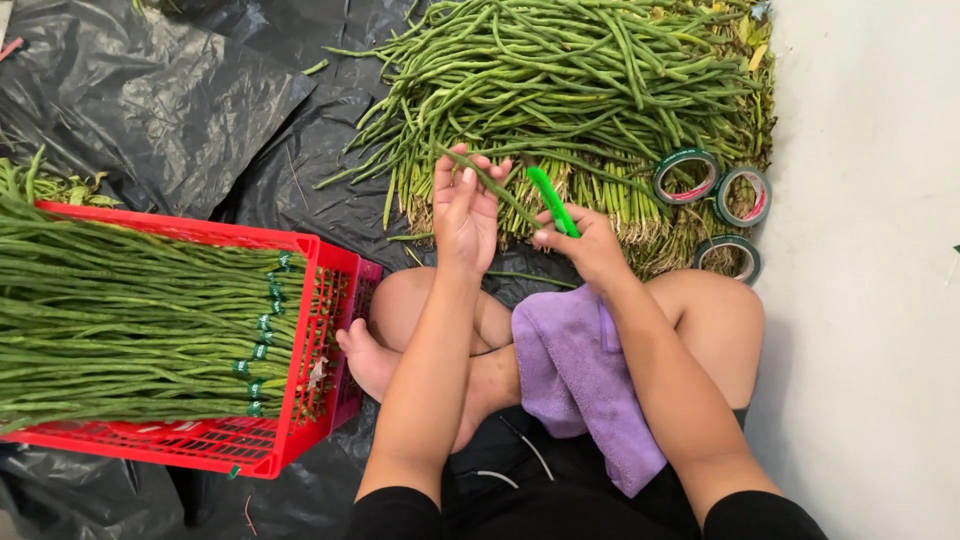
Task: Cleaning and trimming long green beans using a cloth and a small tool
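Observation:
My left hand [464, 212] is raised with fingers up, pinching the end of one long green bean [497, 187] that slants down to the right. My right hand [588, 243] grips a bright green handled tool [552, 199], its tip pointing up and left close to the bean. Both hands hover over the near ends of a big loose pile of long green beans [570, 80] lying on black plastic sheeting [150, 90]. A purple cloth [585, 385] drapes over my right thigh.
A red plastic crate [320, 330] at left holds bundles of long beans tied with green tape. Three rolls of green tape [686, 177] lie by the pile's right edge. A pale floor [870, 280] runs along the right. My crossed bare legs sit below my hands.

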